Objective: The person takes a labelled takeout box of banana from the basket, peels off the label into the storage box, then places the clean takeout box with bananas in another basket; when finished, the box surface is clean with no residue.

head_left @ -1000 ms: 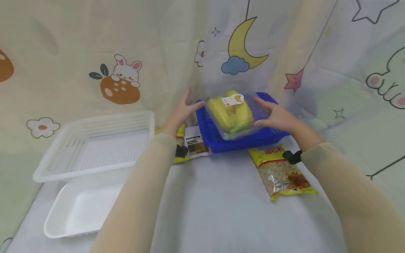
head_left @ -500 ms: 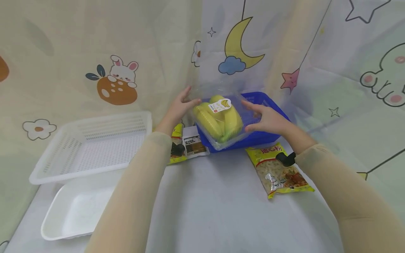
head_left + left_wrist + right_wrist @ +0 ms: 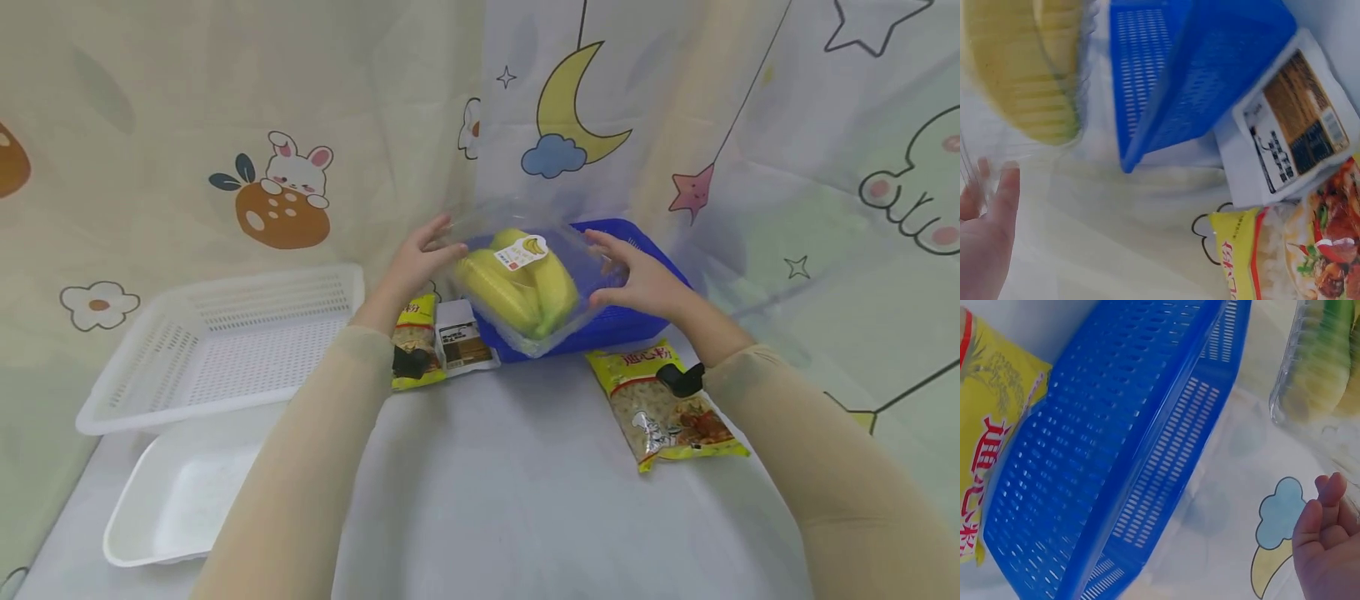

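A clear plastic box of bananas [image 3: 521, 252], with a white label on top, is held tilted over the front left of the blue basket [image 3: 622, 323]. My left hand [image 3: 414, 265] grips its left edge; in the left wrist view the thumb and fingers [image 3: 1007, 187] pinch the plastic rim. On the opposite side my right hand [image 3: 643, 279] holds the right edge, its fingers curled at the lid in the right wrist view. Both wrist views show the box raised above the basket's rim, with a gap between them. The box covers part of the basket in the head view.
A yellow macaroni bag [image 3: 671, 408] lies right of centre. Beside the blue basket's left end are a white-and-brown pouch [image 3: 465, 343] and another yellow bag [image 3: 415, 333]. A white basket [image 3: 262, 354] and a white tray [image 3: 195, 492] stand left. Patterned cloth hangs behind.
The box of bananas has moved left and toward me, from over the blue basket's middle to its front left side. Both hands have shifted left with it.
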### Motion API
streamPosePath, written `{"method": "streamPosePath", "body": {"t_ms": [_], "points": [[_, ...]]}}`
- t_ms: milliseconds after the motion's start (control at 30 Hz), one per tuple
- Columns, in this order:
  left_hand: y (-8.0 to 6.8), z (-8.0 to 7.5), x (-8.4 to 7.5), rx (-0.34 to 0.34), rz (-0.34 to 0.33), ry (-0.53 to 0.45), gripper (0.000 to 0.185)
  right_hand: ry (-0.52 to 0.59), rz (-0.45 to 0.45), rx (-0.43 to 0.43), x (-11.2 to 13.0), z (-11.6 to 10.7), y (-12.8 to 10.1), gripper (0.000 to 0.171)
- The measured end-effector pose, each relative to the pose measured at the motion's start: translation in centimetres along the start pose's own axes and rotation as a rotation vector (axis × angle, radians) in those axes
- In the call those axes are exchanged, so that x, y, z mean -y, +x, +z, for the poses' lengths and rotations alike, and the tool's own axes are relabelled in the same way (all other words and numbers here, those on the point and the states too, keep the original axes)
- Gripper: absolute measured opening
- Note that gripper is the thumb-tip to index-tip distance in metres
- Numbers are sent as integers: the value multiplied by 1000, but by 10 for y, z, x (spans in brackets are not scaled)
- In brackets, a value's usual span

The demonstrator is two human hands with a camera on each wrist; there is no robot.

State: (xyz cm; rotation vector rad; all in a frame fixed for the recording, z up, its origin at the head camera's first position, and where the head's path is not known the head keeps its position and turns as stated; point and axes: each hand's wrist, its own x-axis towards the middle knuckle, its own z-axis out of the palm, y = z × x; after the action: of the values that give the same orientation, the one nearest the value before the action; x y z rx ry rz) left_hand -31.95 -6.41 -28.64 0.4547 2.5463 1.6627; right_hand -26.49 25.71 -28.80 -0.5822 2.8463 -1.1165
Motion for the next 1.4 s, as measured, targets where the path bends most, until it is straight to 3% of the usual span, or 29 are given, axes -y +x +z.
{"method": "streamPosePath", "body": {"t_ms": [300, 500, 867, 1233, 1400], "points": [[-19, -15, 2, 3, 15, -46, 61, 128, -27, -33, -6, 1, 3, 80], [-38, -21, 12, -34, 53, -82, 59, 122, -30, -5, -5, 3, 0, 81], [-76, -23, 20, -135, 60, -5, 58, 308, -38, 9, -1, 14, -4, 71], [-122, -30, 23, -162, 6, 104, 62, 446, -128, 3, 13, 31, -14, 61], [-142, -28, 22, -177, -22, 146, 69, 506, -150, 45, 15, 38, -17, 63]]}}
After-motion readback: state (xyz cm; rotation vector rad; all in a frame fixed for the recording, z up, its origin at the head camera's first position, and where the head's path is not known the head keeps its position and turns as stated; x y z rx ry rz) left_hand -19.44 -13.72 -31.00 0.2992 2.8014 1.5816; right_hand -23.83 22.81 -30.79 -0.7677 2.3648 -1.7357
